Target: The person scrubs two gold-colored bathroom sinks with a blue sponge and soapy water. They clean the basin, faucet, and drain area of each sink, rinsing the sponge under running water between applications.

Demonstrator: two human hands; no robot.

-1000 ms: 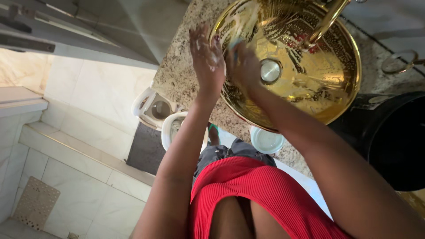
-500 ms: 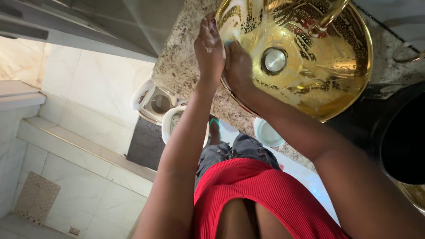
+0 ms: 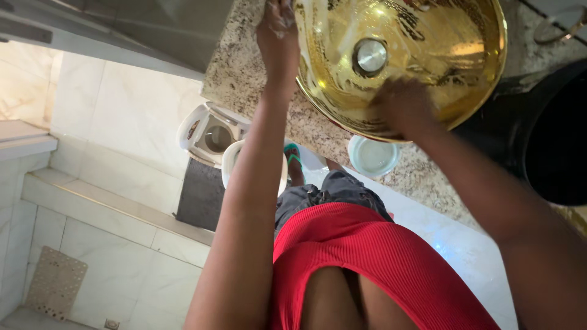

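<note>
Since a second ago our right hand (image 3: pixel 406 107) has slid from beside the left hand (image 3: pixel 278 36) to the gold basin (image 3: pixel 428 36)'s near wall; whether its blurred fingers clamp anything, we cannot tell. Left fingers lie together, soapy, on the rim.

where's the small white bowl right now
In the head view, the small white bowl sits low centre-right, just below the gold basin's near rim and the right hand, beside the speckled stone counter.
</note>
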